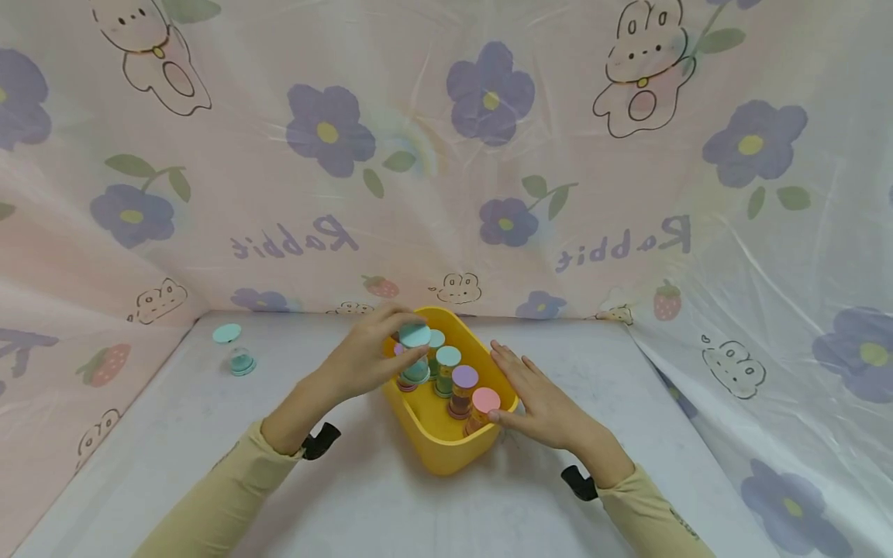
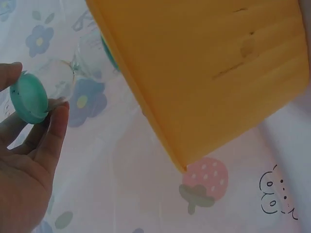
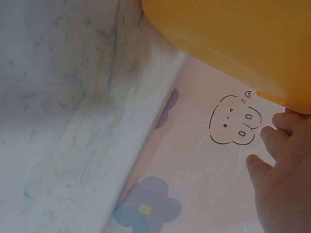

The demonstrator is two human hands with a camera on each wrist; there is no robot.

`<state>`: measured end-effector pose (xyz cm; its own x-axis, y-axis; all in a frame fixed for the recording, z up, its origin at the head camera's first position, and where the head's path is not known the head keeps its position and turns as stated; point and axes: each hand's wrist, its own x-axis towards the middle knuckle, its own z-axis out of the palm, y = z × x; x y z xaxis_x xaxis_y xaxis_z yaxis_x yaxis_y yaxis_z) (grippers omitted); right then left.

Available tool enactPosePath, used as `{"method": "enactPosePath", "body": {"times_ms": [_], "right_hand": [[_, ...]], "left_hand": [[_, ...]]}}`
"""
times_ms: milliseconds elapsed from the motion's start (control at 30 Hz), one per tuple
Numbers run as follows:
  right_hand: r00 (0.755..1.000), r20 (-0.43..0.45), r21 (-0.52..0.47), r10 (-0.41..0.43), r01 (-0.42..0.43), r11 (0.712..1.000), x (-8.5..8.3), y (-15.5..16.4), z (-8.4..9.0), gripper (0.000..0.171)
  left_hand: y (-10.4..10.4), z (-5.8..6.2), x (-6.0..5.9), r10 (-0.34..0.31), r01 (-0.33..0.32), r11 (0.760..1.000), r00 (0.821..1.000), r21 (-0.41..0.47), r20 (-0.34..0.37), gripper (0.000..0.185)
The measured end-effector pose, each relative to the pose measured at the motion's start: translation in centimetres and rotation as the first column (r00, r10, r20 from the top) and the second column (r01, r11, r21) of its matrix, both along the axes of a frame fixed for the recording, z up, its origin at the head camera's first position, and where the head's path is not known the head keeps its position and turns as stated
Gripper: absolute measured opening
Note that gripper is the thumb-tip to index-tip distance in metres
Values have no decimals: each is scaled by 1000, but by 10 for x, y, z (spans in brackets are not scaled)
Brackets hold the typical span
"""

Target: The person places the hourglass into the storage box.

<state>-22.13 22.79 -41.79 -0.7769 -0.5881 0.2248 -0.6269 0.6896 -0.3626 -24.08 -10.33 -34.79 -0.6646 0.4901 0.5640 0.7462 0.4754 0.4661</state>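
My left hand pinches a teal-capped hourglass by its ends, over the left side of a yellow bin. In the left wrist view, thumb and fingers hold the green end cap, its clear glass pointing toward the bin. Inside the bin stand several more hourglasses, among them a pink-topped one, a purple-topped one and a pale teal one. My right hand lies along the bin's right rim, fingers extended, thumb close by the pink top.
Another teal hourglass stands on the white table at the far left. Behind the table hangs a patterned sheet with flowers and rabbits, which also covers both sides.
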Motion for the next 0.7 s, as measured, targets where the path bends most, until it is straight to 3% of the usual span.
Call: {"method": "enactPosePath", "body": {"times_ms": [167, 400, 700], "right_hand": [[1000, 5, -6, 1, -1, 1000, 0, 0, 1, 93], [1000, 0, -3, 3, -3, 1000, 0, 0, 1, 93], [1000, 8, -9, 4, -4, 1000, 1, 1, 1, 94]], "left_hand": [[5, -3, -6, -12, 17, 993, 999, -120, 42, 37], [10, -6, -14, 5, 33, 960, 991, -279, 135, 34], [15, -15, -32, -13, 103, 915, 974, -391, 225, 31]]}}
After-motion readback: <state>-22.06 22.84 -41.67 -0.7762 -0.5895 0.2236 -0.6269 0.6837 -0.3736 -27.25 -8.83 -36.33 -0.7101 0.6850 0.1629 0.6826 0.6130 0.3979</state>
